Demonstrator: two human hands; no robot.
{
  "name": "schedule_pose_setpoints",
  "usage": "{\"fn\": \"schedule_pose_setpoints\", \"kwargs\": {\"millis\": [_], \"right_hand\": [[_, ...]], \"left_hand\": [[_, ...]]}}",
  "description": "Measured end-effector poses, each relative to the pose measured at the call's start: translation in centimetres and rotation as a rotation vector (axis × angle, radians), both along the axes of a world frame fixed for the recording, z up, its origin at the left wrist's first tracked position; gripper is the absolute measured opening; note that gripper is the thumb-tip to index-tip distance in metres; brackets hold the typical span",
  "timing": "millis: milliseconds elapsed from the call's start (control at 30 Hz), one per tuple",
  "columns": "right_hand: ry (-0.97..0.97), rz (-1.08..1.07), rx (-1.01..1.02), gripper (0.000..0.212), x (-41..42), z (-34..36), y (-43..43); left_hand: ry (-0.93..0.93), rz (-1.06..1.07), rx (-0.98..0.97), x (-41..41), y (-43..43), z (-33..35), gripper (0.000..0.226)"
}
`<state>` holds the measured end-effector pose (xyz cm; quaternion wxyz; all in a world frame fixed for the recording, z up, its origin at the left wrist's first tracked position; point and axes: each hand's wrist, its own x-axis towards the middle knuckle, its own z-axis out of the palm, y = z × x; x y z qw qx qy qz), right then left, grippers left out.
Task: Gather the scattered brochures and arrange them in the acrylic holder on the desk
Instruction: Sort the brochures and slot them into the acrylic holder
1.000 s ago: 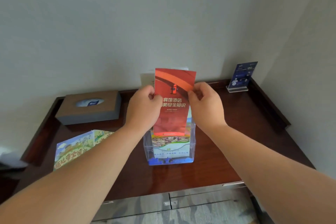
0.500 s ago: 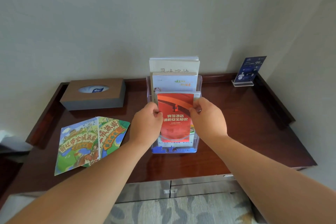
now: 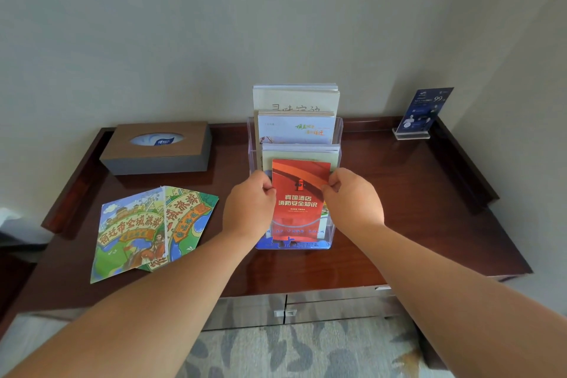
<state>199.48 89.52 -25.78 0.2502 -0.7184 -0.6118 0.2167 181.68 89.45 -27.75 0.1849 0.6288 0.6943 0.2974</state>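
Observation:
A clear tiered acrylic holder [image 3: 337, 132] stands at the middle of the dark wooden desk [image 3: 414, 209]. Pale brochures [image 3: 296, 100] fill its rear tiers. A red brochure [image 3: 299, 193] with a fire hydrant picture sits low in the front tier. My left hand [image 3: 250, 204] pinches its left edge and my right hand [image 3: 352, 202] pinches its right edge. Two colourful cartoon map brochures [image 3: 147, 230] lie overlapped on the desk to the left.
A brown tissue box [image 3: 159, 149] sits at the back left. A dark blue card in a small acrylic stand [image 3: 425, 112] is at the back right corner. Raised rims edge the desk's sides and back. Drawers and patterned carpet lie below the front edge.
Both hands have lowered the red brochure from above the holder down into its front tier. The view has tilted, showing more of the desk and the rear brochures.

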Motion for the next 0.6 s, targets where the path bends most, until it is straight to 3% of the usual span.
{"fn": "schedule_pose_setpoints", "kwargs": {"millis": [233, 433, 600], "right_hand": [[-0.026, -0.005, -0.052, 0.012, 0.2, -0.6, 0.1], [-0.006, -0.033, 0.028, 0.009, 0.3, -0.3, -0.3], [0.015, 0.123, 0.136, 0.012, -2.4, 0.7, -1.3]], "left_hand": [[0.032, 0.069, -0.005, -0.3, -0.2, -0.8, 0.011], [-0.003, 0.094, 0.04, -1.0, -0.2, -0.4, 0.013], [0.001, 0.139, 0.045, -2.7, -0.4, 0.6, 0.014]]}}
